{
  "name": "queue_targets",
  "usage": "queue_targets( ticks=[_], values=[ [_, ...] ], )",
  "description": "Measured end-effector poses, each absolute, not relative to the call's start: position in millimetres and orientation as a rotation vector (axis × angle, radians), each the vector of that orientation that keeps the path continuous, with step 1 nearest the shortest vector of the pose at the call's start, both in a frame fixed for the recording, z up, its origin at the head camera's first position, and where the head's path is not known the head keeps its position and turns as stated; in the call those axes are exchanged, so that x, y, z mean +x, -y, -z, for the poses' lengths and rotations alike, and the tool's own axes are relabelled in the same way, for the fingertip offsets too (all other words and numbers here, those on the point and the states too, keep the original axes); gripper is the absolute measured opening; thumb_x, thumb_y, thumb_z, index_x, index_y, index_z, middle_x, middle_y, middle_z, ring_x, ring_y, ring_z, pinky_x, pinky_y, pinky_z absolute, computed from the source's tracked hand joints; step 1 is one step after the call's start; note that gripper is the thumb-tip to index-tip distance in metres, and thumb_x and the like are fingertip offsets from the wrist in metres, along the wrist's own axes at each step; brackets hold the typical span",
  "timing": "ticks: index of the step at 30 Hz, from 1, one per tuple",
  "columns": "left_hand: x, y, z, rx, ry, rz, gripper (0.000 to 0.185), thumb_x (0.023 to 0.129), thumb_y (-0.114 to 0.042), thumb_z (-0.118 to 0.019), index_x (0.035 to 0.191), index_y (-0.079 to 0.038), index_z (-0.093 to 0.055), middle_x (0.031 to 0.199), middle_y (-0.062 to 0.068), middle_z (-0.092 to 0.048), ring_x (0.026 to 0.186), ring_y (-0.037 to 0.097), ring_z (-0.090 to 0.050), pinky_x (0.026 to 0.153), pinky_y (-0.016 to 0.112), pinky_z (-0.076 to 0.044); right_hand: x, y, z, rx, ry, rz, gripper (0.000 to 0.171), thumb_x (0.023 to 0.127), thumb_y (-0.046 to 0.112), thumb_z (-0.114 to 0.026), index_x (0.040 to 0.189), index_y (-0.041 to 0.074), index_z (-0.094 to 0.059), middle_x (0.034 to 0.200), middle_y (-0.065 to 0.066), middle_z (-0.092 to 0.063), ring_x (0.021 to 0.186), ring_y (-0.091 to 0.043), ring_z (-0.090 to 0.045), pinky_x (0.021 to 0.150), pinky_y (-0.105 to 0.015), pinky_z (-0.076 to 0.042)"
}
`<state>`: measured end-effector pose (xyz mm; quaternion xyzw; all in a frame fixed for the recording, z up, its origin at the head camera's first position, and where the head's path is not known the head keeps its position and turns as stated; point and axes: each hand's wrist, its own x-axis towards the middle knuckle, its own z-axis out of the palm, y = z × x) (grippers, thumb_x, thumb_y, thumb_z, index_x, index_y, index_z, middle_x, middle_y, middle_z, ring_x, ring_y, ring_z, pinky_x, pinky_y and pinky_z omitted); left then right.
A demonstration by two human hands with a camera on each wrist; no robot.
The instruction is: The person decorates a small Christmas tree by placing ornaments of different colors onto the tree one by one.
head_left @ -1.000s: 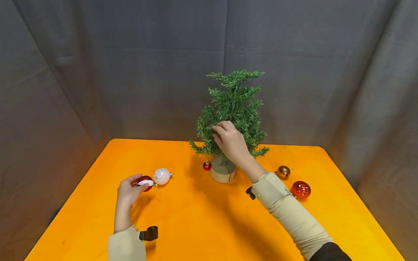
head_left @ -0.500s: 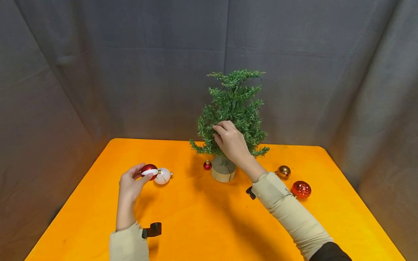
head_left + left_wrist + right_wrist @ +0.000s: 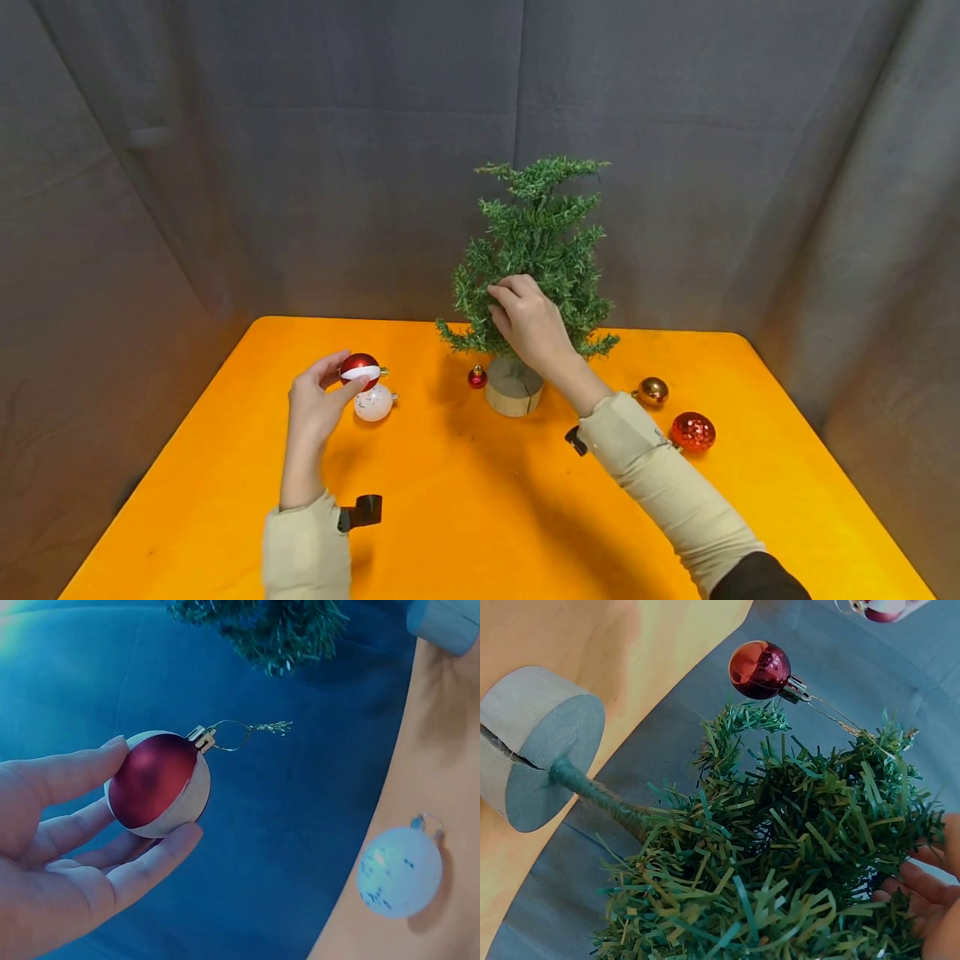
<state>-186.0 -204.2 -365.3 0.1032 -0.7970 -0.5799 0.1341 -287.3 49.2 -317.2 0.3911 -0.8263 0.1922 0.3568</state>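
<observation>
My left hand [image 3: 341,379] holds a red-and-white bauble [image 3: 362,367] up off the orange table [image 3: 480,508], left of the small green tree [image 3: 536,242]. The left wrist view shows fingers and thumb cupping that bauble [image 3: 159,784], its gold cap and thread loop pointing toward the branches. My right hand [image 3: 517,304] grips the tree's lower branches from the front. In the right wrist view its fingertips [image 3: 922,889] are buried in the needles [image 3: 780,862]. A small red bauble [image 3: 760,670] hangs by a thread from a low branch.
A white speckled bauble [image 3: 373,403] lies on the table just under my left hand. A gold bauble [image 3: 652,391] and a red glitter bauble [image 3: 692,432] lie right of the tree's wooden base [image 3: 513,398]. Grey curtains [image 3: 300,167] close in the back and sides.
My left hand has lifted the red-and-white bauble off the table, up and to the right toward the tree. The right hand has kept its grip on the branches.
</observation>
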Motion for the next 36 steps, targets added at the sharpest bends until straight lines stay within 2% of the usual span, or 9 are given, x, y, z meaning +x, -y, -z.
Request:
queue_targets(
  ticks=[2, 4, 6, 8, 11, 13, 15, 26, 36],
  values=[
    [-192.1, 203.9, 366.8, 0.302, 2.319, 1.677, 0.050, 0.084, -0.014, -0.063, 0.128, 0.000, -0.046, 0.125, 0.018, -0.047, 0.114, 0.032, -0.042, 0.095, 0.041, -0.035, -287.7, -49.1, 317.2, 1.010, 2.137, -0.495, 0.020, 0.082, 0.001, -0.062, 0.101, -0.004, -0.064, 0.097, -0.014, -0.056, 0.090, -0.024, -0.052, 0.070, -0.029, -0.049],
    [-207.4, 210.8, 387.7, 0.263, 2.255, 1.685, 0.050, 0.081, -0.019, -0.067, 0.127, -0.006, -0.050, 0.123, 0.014, -0.050, 0.111, 0.027, -0.044, 0.093, 0.033, -0.039, -287.9, -49.1, 317.3, 1.010, 2.141, -0.493, 0.020, 0.082, 0.001, -0.062, 0.101, -0.004, -0.064, 0.097, -0.014, -0.056, 0.090, -0.024, -0.052, 0.071, -0.029, -0.049],
    [-222.4, 218.1, 404.4, 0.240, 2.244, 1.697, 0.053, 0.079, -0.023, -0.069, 0.128, -0.010, -0.050, 0.124, 0.012, -0.050, 0.112, 0.027, -0.043, 0.093, 0.034, -0.039, -288.0, -49.1, 317.6, 1.009, 2.142, -0.490, 0.020, 0.082, 0.001, -0.062, 0.101, -0.004, -0.064, 0.097, -0.014, -0.056, 0.090, -0.024, -0.052, 0.070, -0.030, -0.049],
    [-241.3, 227.5, 430.9, 0.204, 2.209, 1.676, 0.055, 0.076, -0.031, -0.071, 0.126, -0.016, -0.053, 0.121, 0.007, -0.052, 0.109, 0.021, -0.045, 0.087, 0.025, -0.042, -287.7, -49.1, 317.9, 1.009, 2.142, -0.489, 0.020, 0.082, 0.001, -0.062, 0.101, -0.004, -0.064, 0.097, -0.014, -0.056, 0.090, -0.024, -0.052, 0.070, -0.030, -0.049],
    [-226.9, 213.9, 401.3, 0.233, 2.270, 1.680, 0.055, 0.080, -0.025, -0.068, 0.129, -0.011, -0.049, 0.125, 0.011, -0.049, 0.113, 0.026, -0.043, 0.092, 0.033, -0.039, -287.8, -49.1, 318.7, 1.009, 2.138, -0.487, 0.020, 0.082, 0.001, -0.063, 0.101, -0.004, -0.064, 0.097, -0.015, -0.056, 0.090, -0.024, -0.052, 0.070, -0.029, -0.049],
    [-213.5, 202.4, 379.5, 0.236, 2.277, 1.663, 0.051, 0.082, -0.022, -0.066, 0.129, -0.008, -0.049, 0.125, 0.012, -0.049, 0.113, 0.025, -0.043, 0.092, 0.031, -0.039, -287.7, -49.0, 318.9, 1.010, 2.137, -0.488, 0.020, 0.081, 0.001, -0.063, 0.100, -0.004, -0.064, 0.097, -0.015, -0.056, 0.089, -0.024, -0.052, 0.069, -0.029, -0.049],
    [-192.9, 187.0, 343.7, 0.250, 2.311, 1.684, 0.048, 0.085, -0.013, -0.062, 0.129, -0.002, -0.047, 0.126, 0.016, -0.047, 0.116, 0.030, -0.041, 0.096, 0.040, -0.035, -287.7, -49.0, 318.8, 1.011, 2.132, -0.489, 0.020, 0.081, 0.001, -0.063, 0.100, -0.004, -0.065, 0.096, -0.014, -0.056, 0.089, -0.024, -0.052, 0.069, -0.029, -0.049],
    [-205.6, 186.2, 348.3, 0.095, 2.216, 1.683, 0.049, 0.079, -0.027, -0.068, 0.124, -0.012, -0.054, 0.122, 0.008, -0.052, 0.112, 0.025, -0.045, 0.092, 0.038, -0.039, -287.7, -49.1, 317.3, 1.015, 2.120, -0.495, 0.021, 0.081, 0.000, -0.063, 0.101, -0.005, -0.064, 0.097, -0.015, -0.056, 0.088, -0.024, -0.052, 0.067, -0.029, -0.048],
    [-193.7, 171.9, 314.1, 0.116, 2.258, 1.683, 0.043, 0.084, -0.012, -0.062, 0.125, -0.004, -0.050, 0.123, 0.013, -0.051, 0.112, 0.026, -0.045, 0.093, 0.038, -0.039, -286.2, -49.2, 315.7, 1.010, 2.112, -0.511, 0.022, 0.080, 0.000, -0.064, 0.101, -0.006, -0.063, 0.098, -0.015, -0.056, 0.088, -0.025, -0.052, 0.065, -0.029, -0.048]
  ],
)
